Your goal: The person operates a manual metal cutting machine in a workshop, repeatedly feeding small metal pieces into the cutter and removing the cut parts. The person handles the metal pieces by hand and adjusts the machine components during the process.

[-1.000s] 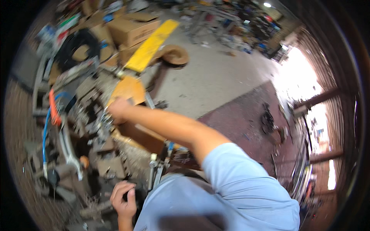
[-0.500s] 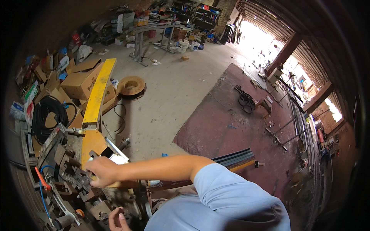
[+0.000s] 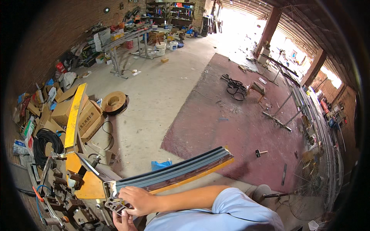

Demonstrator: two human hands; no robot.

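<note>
A short cut piece of metal profile (image 3: pixel 114 205), silvery with hollow chambers, is at the lower left, in front of the yellow machine table (image 3: pixel 90 186). My right hand (image 3: pixel 139 201) is closed on its right side, thumb and fingers gripping it. Just below, my left hand (image 3: pixel 124 222) pinches its near edge; part of this hand is cut off by the lower edge of the picture. Long dark grey profiles (image 3: pixel 175 169) lie side by side on a yellow-edged beam to the right of the table, their left ends close to my right hand.
Metal clamp blocks (image 3: pixel 73 204) and an orange-handled lever (image 3: pixel 37 194) crowd the left. A yellow arm (image 3: pixel 76 115) rises beyond the table, near cardboard boxes (image 3: pixel 90 119) and a coil of black hose (image 3: pixel 47 142). At the right stands a fan (image 3: pixel 310 184).
My right hand has moved from the machine's metal blocks toward me and now grips the profile piece. My left hand has come up to it. The view has shifted, showing the long profiles more fully.
</note>
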